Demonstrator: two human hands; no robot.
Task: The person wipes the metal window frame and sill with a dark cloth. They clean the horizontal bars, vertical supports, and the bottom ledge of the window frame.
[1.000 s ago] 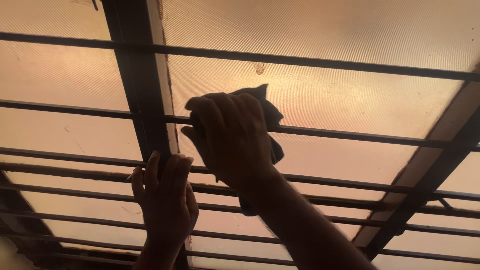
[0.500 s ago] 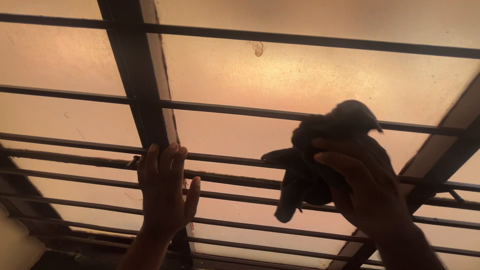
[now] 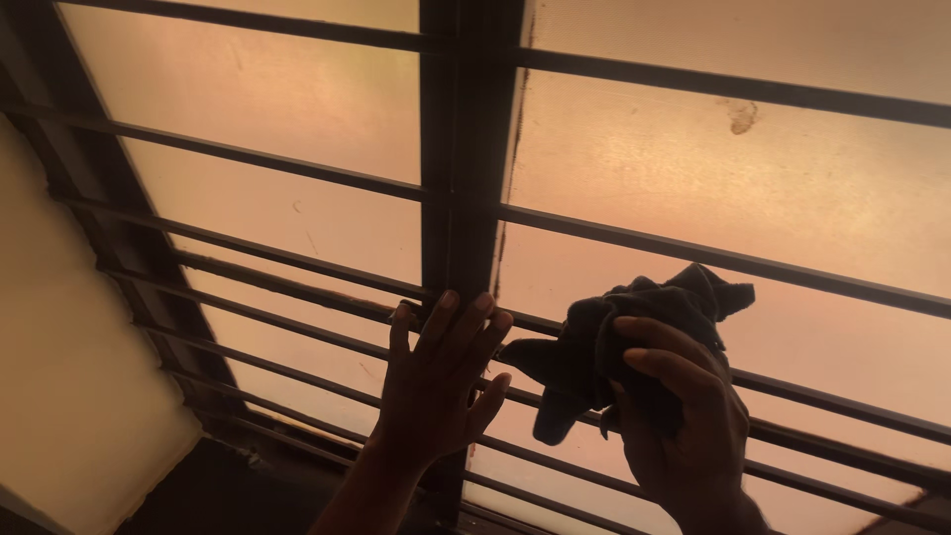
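A window of frosted orange-lit glass [image 3: 684,168] sits behind horizontal dark metal bars [image 3: 713,258] and a dark upright frame post [image 3: 461,149]. My left hand [image 3: 436,381] lies flat with fingers spread against the bars at the foot of that post. My right hand [image 3: 684,426] grips a crumpled dark cloth [image 3: 604,342], held just off the bars to the right of the post and beside my left hand. A small dark smudge [image 3: 740,114] marks the right pane higher up.
A pale wall [image 3: 69,396] meets the window's slanted dark frame [image 3: 119,258] on the left. A dark sill [image 3: 238,485] runs below the lowest bars. The left pane [image 3: 267,119] sits behind the same bars.
My right hand with the cloth came down off the upper glass to the lower right. The view has swung left, showing the left pane and wall. My left hand stays on the bars.
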